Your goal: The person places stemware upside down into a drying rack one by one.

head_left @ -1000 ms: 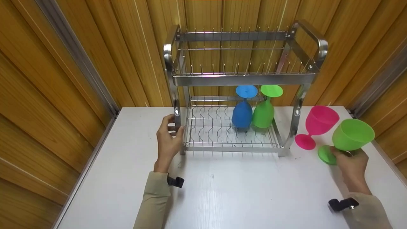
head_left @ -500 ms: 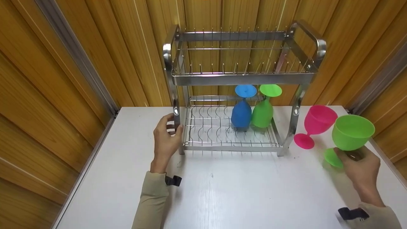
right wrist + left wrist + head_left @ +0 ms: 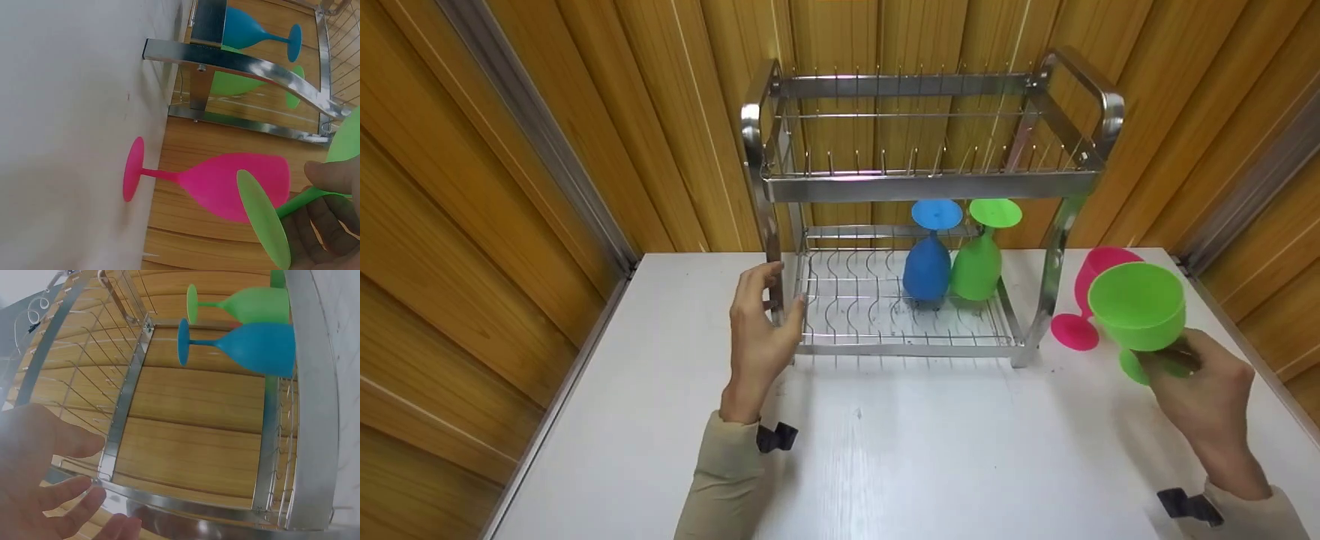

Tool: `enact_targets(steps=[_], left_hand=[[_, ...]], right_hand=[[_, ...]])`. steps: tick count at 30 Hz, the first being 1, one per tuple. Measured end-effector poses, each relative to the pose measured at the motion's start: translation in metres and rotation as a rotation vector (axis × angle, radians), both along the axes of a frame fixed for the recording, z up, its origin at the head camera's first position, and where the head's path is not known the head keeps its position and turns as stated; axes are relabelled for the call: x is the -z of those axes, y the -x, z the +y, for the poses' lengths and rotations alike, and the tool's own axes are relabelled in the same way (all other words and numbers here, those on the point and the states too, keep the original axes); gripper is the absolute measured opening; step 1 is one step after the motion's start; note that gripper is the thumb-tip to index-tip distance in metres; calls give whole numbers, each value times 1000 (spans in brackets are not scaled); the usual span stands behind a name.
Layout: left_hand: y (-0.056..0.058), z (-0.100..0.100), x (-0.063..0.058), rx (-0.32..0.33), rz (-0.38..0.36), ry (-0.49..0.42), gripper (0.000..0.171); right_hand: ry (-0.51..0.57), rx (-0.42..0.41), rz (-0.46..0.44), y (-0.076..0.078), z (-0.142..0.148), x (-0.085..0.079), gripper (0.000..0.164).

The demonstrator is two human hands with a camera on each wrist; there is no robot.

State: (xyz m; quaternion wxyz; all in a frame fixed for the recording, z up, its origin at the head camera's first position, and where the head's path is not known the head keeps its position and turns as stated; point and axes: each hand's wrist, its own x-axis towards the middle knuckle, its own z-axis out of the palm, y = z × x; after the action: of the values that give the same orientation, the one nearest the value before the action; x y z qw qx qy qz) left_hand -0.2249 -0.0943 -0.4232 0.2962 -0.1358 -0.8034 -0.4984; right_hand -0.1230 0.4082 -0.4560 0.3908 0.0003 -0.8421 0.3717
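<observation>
My right hand (image 3: 1207,390) grips a green goblet (image 3: 1138,304) by its stem, bowl upward and lifted off the table. In the right wrist view, the held goblet's round foot (image 3: 263,219) shows in front of a pink goblet (image 3: 225,183), which stands upright on the table. My left hand (image 3: 757,337) is at the left post of a two-tier metal dish rack (image 3: 934,187), thumb and fingers spread apart and holding nothing. On the rack's lower tier, a blue goblet (image 3: 928,270) and a second green goblet (image 3: 979,270) stand upside down, side by side.
The rack stands on a white table (image 3: 900,442) against a wood-panelled wall (image 3: 675,135). Upright wire prongs line its upper tier. Curved wires form the lower tier (image 3: 847,300), whose left part is beside the blue goblet.
My right hand first shifts right, then brings the green goblet left, where it now partly covers the pink one in the head view. My left fingers have loosened from the rack's post.
</observation>
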Motion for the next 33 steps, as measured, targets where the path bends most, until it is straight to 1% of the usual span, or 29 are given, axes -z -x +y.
enact_targets(steps=[2,4,8,11,15,19,20,24,26,30,33], left_hand=[[-5,6,-3,31,4,13,47],[-10,13,-5,80,5,26,47],[-18,27,-6,196,19,38,49],[-22,38,-3,278,18,38,52],[-30,51,1,382,10,44,57],[-38,63,5,472,16,70,61],[-40,66,6,491,18,78,62],[-44,75,10,559,6,101,68],[-45,79,12,579,7,111,71],[-48,85,13,592,28,129,79],[-50,88,12,597,32,134,83]], right_hand=[[-62,-31,49,0,-7,-5,31],[-113,-42,84,0,-16,-9,30],[-215,-38,107,1,-36,-19,32],[-322,-20,122,3,-51,-26,33],[-474,30,130,3,-70,-32,36],[-581,49,173,3,-88,-35,40],[-599,51,195,4,-92,-35,40],[-667,77,259,4,-108,-34,37],[-684,82,283,4,-115,-33,34],[-677,59,328,7,-129,-32,29],[-671,44,330,8,-135,-31,30]])
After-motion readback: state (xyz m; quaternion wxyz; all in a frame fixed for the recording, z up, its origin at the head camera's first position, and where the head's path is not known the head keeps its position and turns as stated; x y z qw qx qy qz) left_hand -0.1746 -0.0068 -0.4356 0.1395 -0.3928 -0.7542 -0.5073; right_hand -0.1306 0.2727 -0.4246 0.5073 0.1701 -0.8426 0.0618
